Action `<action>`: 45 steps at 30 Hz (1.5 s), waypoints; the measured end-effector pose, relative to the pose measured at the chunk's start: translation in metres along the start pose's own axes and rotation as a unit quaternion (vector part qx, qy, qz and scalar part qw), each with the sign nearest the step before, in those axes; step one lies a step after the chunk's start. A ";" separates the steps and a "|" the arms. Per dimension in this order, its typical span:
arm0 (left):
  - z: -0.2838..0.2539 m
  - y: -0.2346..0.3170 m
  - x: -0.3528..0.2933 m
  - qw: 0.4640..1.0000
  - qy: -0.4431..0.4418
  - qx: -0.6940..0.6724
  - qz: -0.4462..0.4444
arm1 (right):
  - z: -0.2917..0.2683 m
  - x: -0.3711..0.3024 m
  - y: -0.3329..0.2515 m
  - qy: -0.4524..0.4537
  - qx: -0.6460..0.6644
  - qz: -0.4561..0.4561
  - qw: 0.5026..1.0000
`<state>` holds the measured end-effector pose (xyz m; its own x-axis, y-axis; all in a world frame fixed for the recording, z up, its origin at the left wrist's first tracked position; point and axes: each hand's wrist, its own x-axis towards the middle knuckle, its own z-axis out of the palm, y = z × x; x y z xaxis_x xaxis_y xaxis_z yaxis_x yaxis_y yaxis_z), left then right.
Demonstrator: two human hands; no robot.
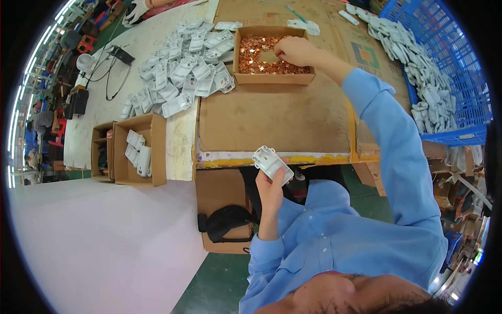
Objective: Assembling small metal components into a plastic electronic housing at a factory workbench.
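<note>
L hand (270, 189) grips a white moulded plastic housing (272, 164), boxy w/ ribbed end, near table edge; long axis tilts far-left to near-right. R hand (294, 51), fingers pinched narrow, dips into far cardboard box (273, 78) of small shiny copper pieces (256, 57). Pile of white housings (185, 68) lies left of the box.

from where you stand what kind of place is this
Likely a small-parts assembly workshop: a heap of white plastic housings, a cardboard box of copper pieces, a blue crate of more housings.
</note>
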<state>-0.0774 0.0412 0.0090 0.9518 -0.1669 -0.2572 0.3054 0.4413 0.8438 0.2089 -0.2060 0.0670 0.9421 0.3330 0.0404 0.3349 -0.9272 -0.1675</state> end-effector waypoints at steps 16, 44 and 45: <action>-0.004 -0.002 0.000 0.998 0.051 0.018 -0.018 | 0.003 0.022 -0.007 -0.093 -0.143 -0.066 0.983; 0.009 0.003 0.005 0.998 0.050 0.042 0.007 | -0.037 -0.038 0.000 -0.007 0.138 -0.009 0.990; 0.011 0.001 0.004 0.999 0.039 0.035 0.013 | -0.042 -0.056 -0.005 0.010 0.200 -0.012 0.980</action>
<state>-0.0740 0.0313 0.0144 0.9593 -0.0866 -0.2687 0.2811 0.3815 0.8806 0.1547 -0.2270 0.1070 0.9355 0.3468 0.0678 0.3268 -0.7762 -0.5391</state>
